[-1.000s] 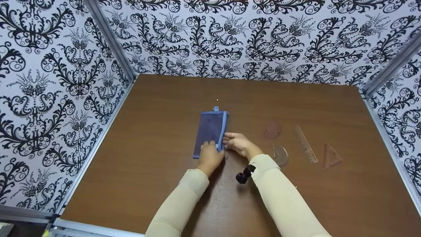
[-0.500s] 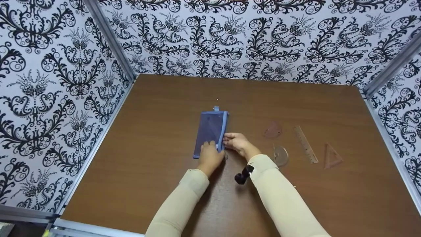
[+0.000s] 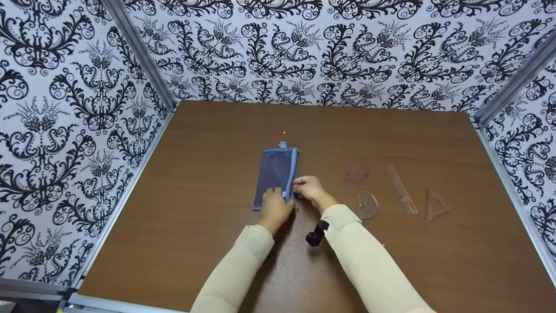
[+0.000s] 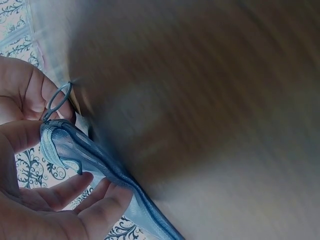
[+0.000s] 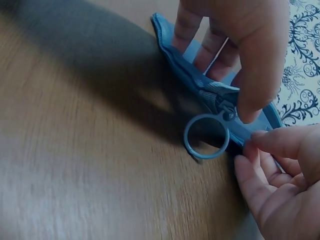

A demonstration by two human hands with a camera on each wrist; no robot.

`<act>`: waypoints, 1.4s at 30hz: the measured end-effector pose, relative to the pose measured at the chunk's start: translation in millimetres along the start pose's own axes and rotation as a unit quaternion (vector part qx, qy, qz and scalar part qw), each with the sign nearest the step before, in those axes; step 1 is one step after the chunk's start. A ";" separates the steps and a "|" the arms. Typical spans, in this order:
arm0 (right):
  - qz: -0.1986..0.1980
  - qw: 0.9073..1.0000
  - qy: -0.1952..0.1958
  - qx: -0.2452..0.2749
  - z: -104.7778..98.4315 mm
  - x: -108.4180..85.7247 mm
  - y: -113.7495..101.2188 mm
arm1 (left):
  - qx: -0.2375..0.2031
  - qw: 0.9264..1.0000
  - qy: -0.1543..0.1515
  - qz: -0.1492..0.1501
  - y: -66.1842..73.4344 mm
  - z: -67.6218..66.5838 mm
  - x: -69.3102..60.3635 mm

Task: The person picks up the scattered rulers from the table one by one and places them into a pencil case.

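Observation:
A blue mesh zip pouch (image 3: 274, 169) lies lengthwise near the table's middle, its zip edge to the right and a small tab at the far end. My left hand (image 3: 274, 209) holds its near end; in the right wrist view the left hand's fingers (image 5: 215, 52) spread over the pouch's side and its thumb is by the zip end. My right hand (image 3: 310, 190) pinches the pouch's zip edge from the right, thumb against fingertips (image 5: 260, 140). A round ring pull (image 5: 186, 142) hangs from the zip slider between the hands. Pouch contents cannot be made out.
To the right lie a pinkish protractor (image 3: 357, 172), a clear protractor (image 3: 368, 206), a clear ruler (image 3: 401, 190) and a pinkish set square (image 3: 435, 206). A black wrist camera (image 3: 316, 234) sits at the right sleeve. Patterned walls border the brown table (image 3: 208, 143).
The head view has shifted slightly. Both hands and the pouch keep nearly the same places, with the same hold on the zip end.

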State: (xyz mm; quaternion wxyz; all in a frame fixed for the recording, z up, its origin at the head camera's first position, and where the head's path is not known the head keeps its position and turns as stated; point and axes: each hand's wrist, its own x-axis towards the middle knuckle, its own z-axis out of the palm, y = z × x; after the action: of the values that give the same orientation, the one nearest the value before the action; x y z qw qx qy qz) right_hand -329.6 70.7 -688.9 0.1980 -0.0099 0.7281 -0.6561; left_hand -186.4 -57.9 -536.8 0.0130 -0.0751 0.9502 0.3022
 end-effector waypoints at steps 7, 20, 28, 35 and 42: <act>0.001 1.000 -0.026 0.015 -8.3 37.1 42.0 | 0.007 1.000 -0.005 -0.002 0.0 -1.6 -0.6; -0.010 1.000 0.004 -0.011 7.1 -61.5 -67.4 | 0.007 1.000 0.001 0.000 0.5 -0.8 -0.5; 0.013 0.999 0.041 -0.020 17.6 -107.4 -120.6 | 0.004 1.000 0.000 -0.006 0.5 -1.1 -0.8; -0.006 0.996 0.063 -0.065 17.8 -116.3 -132.6 | 0.007 1.000 0.011 0.001 0.0 -1.3 -1.5; -0.061 0.986 0.066 -0.138 7.6 -121.5 -137.1 | 0.001 1.000 0.010 -0.001 0.1 -2.1 -2.3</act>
State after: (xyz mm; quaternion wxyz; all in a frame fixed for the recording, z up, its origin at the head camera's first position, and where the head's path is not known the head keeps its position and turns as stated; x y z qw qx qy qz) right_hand -249.0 77.8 -524.4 0.1059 -0.0380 0.8214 -0.5592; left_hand -184.1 -58.6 -534.8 0.0044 -0.0794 0.9506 0.3000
